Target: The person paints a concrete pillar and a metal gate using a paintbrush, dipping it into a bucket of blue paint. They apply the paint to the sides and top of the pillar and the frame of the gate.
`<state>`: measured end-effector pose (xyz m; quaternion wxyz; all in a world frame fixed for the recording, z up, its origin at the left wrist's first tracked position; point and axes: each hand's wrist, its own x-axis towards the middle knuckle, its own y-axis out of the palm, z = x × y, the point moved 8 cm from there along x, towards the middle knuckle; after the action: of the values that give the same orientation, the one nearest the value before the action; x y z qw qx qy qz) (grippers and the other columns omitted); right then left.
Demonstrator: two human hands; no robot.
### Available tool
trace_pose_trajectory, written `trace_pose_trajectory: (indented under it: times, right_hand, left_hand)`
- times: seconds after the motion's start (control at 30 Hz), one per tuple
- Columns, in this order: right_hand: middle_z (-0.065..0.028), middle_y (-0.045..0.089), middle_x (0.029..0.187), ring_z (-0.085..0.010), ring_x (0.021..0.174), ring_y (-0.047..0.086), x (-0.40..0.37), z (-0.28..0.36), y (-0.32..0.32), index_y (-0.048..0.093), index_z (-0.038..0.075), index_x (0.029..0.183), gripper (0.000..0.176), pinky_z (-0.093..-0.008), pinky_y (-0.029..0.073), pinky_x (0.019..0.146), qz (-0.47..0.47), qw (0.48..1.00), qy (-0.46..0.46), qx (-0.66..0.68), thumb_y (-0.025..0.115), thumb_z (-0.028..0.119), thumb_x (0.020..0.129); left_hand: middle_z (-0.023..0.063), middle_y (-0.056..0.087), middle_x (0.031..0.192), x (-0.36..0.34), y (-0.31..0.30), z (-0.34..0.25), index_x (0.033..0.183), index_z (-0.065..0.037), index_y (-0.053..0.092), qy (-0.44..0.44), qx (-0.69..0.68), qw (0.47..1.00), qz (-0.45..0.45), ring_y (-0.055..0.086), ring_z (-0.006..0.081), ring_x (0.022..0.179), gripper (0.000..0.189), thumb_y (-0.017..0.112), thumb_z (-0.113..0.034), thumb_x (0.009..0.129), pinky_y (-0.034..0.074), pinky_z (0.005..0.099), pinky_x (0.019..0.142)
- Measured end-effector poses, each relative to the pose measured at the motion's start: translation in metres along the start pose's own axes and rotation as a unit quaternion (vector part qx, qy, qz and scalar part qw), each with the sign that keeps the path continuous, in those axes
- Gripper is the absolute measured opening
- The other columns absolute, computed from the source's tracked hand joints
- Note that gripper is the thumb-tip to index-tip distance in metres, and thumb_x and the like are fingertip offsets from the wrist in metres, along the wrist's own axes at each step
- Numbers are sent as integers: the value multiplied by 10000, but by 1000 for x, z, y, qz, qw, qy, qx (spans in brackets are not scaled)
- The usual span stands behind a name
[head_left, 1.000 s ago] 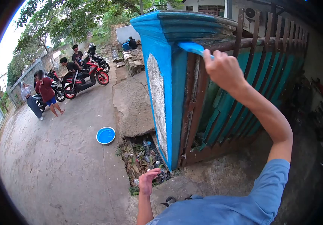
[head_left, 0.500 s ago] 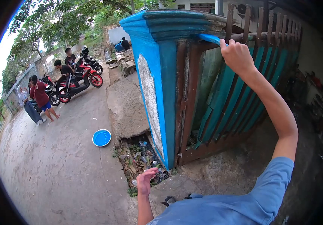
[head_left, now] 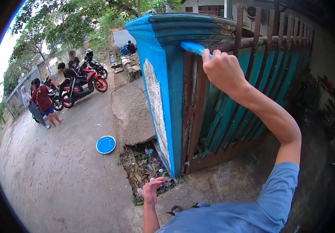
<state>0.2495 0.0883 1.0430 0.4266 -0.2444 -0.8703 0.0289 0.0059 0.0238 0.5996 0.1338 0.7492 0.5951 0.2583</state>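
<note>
My right hand [head_left: 224, 70] is raised and closed around the handle of a paintbrush [head_left: 192, 47] covered in blue paint. The bristles touch the side of the pillar [head_left: 173, 77] just under its moulded cap, near the rusty gate post. Bright blue coats the pillar's street face around a rough pale panel [head_left: 156, 101], while the side face is a darker teal-blue. Low in front of my body, my left hand [head_left: 152, 191] holds nothing, its fingers loosely bent and apart. Beneath it runs a ditch with litter.
A round basin of blue paint [head_left: 106, 152] stands on the concrete road. Right of the pillar leans a brown gate [head_left: 239, 128] with green panels. The littered ditch [head_left: 138, 167] opens at the pillar's foot. Several people and a red motorbike [head_left: 86, 90] are farther up the road.
My right hand has moved left with the paintbrush, from the gate's top rail side toward the pillar's corner under the cap. My left hand stays nearly in place.
</note>
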Motion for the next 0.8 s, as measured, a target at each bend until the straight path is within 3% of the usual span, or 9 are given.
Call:
trace_pose_trajectory:
  times: [0.07, 0.2, 0.27, 0.5, 0.63, 0.7, 0.73, 0.8]
  right_hand:
    - [-101, 603, 637, -194, 577, 646, -5, 1, 0, 625, -39, 932, 194, -274, 508, 468, -1, 1000, -26, 4, 586, 85, 788]
    - [-105, 595, 669, -198, 570, 627, -17, -20, 9, 627, -9, 1055, 271, -280, 502, 466, -42, 997, -63, -15, 554, 87, 812]
    - [-107, 594, 669, -201, 566, 627, -19, -41, 28, 622, -10, 1065, 282, -283, 501, 464, -29, 997, -68, -24, 557, 88, 808]
    - [-117, 609, 680, -233, 590, 654, -26, -86, 56, 609, -5, 1035, 239, -306, 524, 494, 37, 994, -62, -79, 558, 72, 815]
    - [-132, 617, 671, -270, 623, 668, -30, -103, 48, 620, 16, 951, 153, -344, 538, 521, 71, 994, -11, -83, 567, 106, 838]
    - [-154, 622, 648, -309, 634, 668, -37, -111, 36, 621, 14, 948, 164, -384, 546, 545, 111, 988, 107, -12, 573, 140, 854]
    - [-154, 622, 648, -309, 634, 668, -38, -105, 27, 621, 14, 948, 164, -384, 546, 545, 112, 988, 107, -15, 573, 140, 854]
    - [-179, 637, 657, -348, 658, 668, -46, -113, 2, 634, 7, 912, 197, -425, 551, 571, 34, 967, 250, 44, 582, 191, 866]
  left_hand:
    - [219, 626, 1144, 1, -2, 6, 959, 55, 674, -14, -3, 1000, -6, 604, 297, 1056, 645, 401, -528, 929, 448, 354, 851]
    - [220, 627, 1141, 8, -1, 10, 958, 52, 676, -20, -1, 1000, 3, 604, 293, 1051, 645, 417, -538, 918, 446, 351, 850]
    - [177, 623, 1166, 11, 3, 15, 952, -28, 697, -38, 16, 999, 17, 566, 277, 1074, 659, 286, -544, 961, 407, 381, 868]
    - [171, 622, 1163, 20, 13, 8, 957, -43, 701, -14, 12, 999, 47, 567, 278, 1078, 667, 282, -562, 955, 408, 376, 853]
    - [174, 617, 1170, 22, 13, 6, 959, -46, 700, -18, 3, 999, 44, 568, 284, 1073, 679, 269, -570, 956, 406, 379, 857]
    - [176, 616, 1171, 27, 14, 4, 959, -45, 700, -16, 0, 999, 45, 569, 286, 1071, 683, 265, -572, 956, 405, 380, 860]
    - [180, 616, 1170, 30, 16, 3, 958, -41, 699, -12, -2, 999, 52, 571, 289, 1068, 685, 267, -574, 955, 406, 383, 865]
    - [184, 617, 1168, 36, 23, 7, 958, -37, 697, -11, -9, 998, 58, 573, 292, 1065, 687, 270, -576, 954, 406, 386, 870]
